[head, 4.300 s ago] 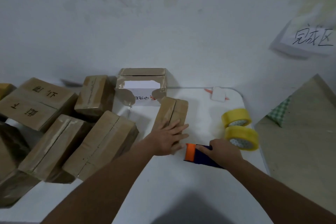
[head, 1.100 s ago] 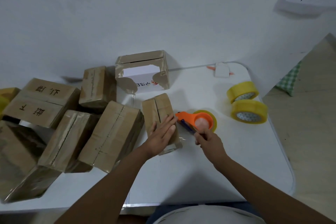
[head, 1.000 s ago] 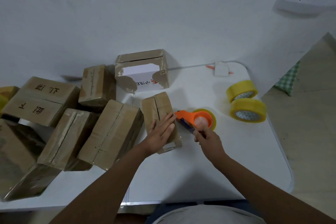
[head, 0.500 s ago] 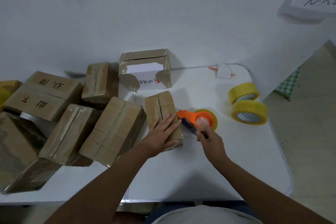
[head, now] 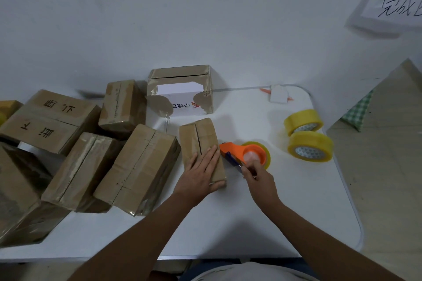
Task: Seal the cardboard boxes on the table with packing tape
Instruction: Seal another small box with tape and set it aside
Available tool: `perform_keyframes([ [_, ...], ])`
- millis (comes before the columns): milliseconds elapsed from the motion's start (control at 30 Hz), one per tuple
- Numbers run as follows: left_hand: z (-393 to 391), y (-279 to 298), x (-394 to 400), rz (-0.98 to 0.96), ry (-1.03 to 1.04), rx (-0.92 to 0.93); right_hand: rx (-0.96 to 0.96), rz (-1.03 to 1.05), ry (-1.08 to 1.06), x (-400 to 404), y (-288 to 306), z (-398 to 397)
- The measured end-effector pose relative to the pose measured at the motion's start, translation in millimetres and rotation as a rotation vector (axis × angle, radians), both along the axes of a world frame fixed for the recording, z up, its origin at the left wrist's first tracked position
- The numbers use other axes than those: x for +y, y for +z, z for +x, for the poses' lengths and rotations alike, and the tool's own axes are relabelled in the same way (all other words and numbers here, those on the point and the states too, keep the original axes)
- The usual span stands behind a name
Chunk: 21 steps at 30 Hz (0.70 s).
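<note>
A small brown cardboard box (head: 198,136) lies in the middle of the white table (head: 285,207), its top seam running away from me. My left hand (head: 200,173) presses flat on the box's near half, fingers straight and thumb along the near end. Just right of the box sits an orange and blue tape dispenser (head: 245,154) loaded with a yellow roll. My right hand (head: 260,181) grips the dispenser's handle at its near end. The dispenser's orange nose touches the box's right edge.
Several brown boxes (head: 139,166) are piled on the table's left side. A torn white and brown box (head: 181,90) stands at the back by the wall. Two spare yellow tape rolls (head: 309,145) lie at the right, near the table's edge. A white block (head: 278,94) sits at the back right.
My left hand has slid slightly along the box top and lies flatter. The dispenser stays beside the box in my right hand. The camera has shifted a little.
</note>
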<state>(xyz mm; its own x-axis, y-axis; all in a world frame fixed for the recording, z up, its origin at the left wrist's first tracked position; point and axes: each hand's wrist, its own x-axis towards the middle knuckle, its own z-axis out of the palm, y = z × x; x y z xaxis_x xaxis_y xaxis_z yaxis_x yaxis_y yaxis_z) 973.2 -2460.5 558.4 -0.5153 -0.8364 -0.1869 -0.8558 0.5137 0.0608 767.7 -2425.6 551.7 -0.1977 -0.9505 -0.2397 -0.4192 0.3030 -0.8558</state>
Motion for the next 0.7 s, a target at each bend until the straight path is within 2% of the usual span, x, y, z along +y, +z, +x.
perform_keyframes([
  [333,-3,10,-9,-0.027,0.032,-0.015,0.014,0.001,0.008,-6,-2,-6],
  [700,5,-4,-4,-0.056,0.027,-0.007,0.028,-0.134,0.112,-26,-13,18],
])
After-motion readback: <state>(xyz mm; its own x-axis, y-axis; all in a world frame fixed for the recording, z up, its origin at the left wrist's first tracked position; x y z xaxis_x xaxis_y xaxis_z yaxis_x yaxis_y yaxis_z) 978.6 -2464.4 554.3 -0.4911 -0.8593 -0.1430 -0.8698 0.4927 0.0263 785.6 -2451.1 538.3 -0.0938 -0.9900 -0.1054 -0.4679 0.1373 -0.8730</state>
